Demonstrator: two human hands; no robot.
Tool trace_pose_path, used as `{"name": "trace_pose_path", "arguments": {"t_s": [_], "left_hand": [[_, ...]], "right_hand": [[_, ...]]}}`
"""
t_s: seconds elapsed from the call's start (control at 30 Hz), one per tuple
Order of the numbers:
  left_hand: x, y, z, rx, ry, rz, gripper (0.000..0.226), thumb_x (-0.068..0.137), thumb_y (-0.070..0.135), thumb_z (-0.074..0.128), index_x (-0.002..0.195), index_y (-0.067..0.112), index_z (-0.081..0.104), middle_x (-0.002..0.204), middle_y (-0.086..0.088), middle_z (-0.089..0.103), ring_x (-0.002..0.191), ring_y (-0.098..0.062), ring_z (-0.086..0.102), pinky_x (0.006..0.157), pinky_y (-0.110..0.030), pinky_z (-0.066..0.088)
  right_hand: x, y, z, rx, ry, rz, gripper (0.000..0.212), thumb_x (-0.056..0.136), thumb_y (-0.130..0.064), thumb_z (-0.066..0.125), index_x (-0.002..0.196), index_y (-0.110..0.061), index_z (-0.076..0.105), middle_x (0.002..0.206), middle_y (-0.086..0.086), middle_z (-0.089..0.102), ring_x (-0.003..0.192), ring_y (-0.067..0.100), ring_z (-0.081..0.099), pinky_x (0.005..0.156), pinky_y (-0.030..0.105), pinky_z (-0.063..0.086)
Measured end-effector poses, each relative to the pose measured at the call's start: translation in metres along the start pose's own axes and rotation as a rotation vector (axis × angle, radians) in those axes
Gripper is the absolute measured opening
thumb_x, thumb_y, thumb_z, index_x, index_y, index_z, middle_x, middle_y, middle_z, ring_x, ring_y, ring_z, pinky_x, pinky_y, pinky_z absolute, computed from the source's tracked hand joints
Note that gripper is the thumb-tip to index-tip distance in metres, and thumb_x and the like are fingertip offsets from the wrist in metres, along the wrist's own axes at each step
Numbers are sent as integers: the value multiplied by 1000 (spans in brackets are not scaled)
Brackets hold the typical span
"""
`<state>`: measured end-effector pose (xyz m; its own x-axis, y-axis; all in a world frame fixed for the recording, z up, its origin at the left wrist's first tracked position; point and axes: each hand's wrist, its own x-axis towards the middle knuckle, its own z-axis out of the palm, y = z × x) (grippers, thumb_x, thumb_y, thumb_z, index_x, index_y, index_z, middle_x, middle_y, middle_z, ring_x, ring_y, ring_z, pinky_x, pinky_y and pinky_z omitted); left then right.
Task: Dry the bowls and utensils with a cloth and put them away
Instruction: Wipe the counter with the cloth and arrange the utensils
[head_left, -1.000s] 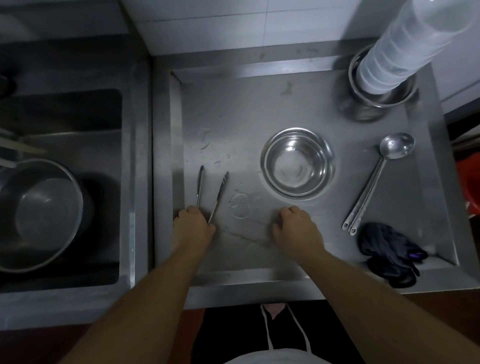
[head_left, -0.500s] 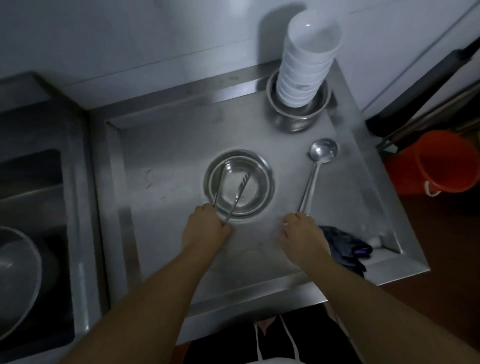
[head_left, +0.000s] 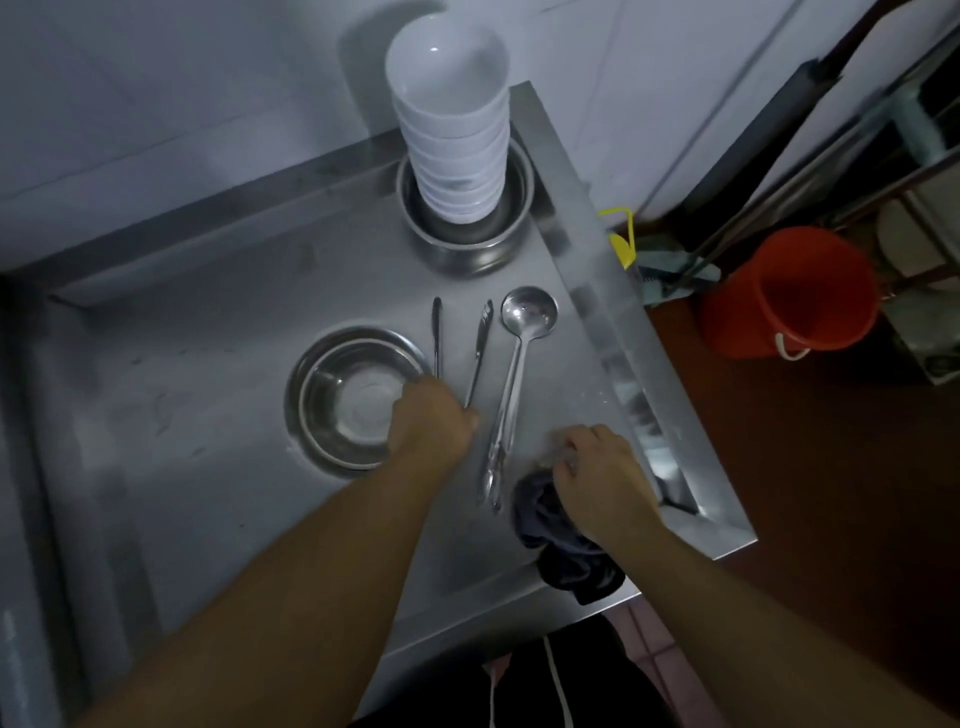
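Observation:
My left hand (head_left: 431, 421) is closed around the hinge end of metal tongs (head_left: 480, 343), whose two arms point away from me between a steel bowl (head_left: 353, 395) and a long ladle (head_left: 511, 384). The bowl sits upright on the steel counter (head_left: 208, 364), just left of that hand. My right hand (head_left: 602, 467) rests on a dark cloth (head_left: 561, 545) at the counter's front right corner, fingers curled on it. A tall stack of white bowls (head_left: 452, 135) stands inside another steel bowl (head_left: 467, 234) at the back.
The counter has a raised rim (head_left: 613, 322) along its right side. Beyond it on the floor are a red bucket (head_left: 789, 291), a yellow clip (head_left: 621, 244) and dark poles leaning by the wall. A sink edge lies at the far left.
My left hand has carried the tongs rightward, from left of the bowl, across it, to between bowl and ladle. My right hand moved right onto the cloth. The view swung right.

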<state>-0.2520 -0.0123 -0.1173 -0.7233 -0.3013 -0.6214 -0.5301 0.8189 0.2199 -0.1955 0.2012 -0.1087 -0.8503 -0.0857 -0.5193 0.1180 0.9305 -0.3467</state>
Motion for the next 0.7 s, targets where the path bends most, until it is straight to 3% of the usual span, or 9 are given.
{"name": "trace_pose_path", "arguments": {"t_s": [0.17, 0.27, 0.4, 0.6, 0.7], "left_hand": [[14, 15, 9, -5, 18, -17, 48, 89, 38, 76, 115, 1, 61, 114, -18, 71, 103, -37, 71, 88, -46, 62], [17, 20, 13, -12, 47, -32, 56, 89, 38, 76, 124, 0, 55, 123, -20, 65, 110, -37, 68, 93, -45, 59], [16, 21, 17, -41, 51, -42, 66, 90, 41, 74, 135, -1, 49, 134, -21, 57, 119, -40, 63, 99, -48, 56], [-6, 1, 8, -115, 41, -66, 66, 97, 46, 61, 144, 2, 46, 141, -20, 51, 126, -42, 57, 101, -50, 51], [-28, -29, -1, -121, 44, -67, 57, 103, 41, 52, 147, 5, 45, 143, -18, 51, 127, -40, 56, 103, -52, 51]], "right_hand": [[9, 12, -1, 35, 11, -12, 27, 103, -25, 51, 126, -18, 62, 120, 4, 60, 112, 27, 54, 98, 40, 48], [12, 16, 0, -16, -21, -46, 28, 104, -28, 48, 129, -21, 60, 124, 1, 60, 113, 24, 54, 99, 36, 47], [7, 16, 2, -15, -20, -81, 29, 100, -33, 50, 125, -23, 60, 116, -1, 58, 105, 23, 54, 86, 34, 46], [-19, 23, 20, -144, -170, -257, 58, 94, -55, 54, 145, -29, 48, 146, -1, 50, 129, 26, 48, 104, 43, 47], [-35, 31, 34, -208, -223, -284, 71, 94, -52, 57, 157, -24, 41, 156, 4, 46, 138, 29, 46, 110, 43, 46]]}}
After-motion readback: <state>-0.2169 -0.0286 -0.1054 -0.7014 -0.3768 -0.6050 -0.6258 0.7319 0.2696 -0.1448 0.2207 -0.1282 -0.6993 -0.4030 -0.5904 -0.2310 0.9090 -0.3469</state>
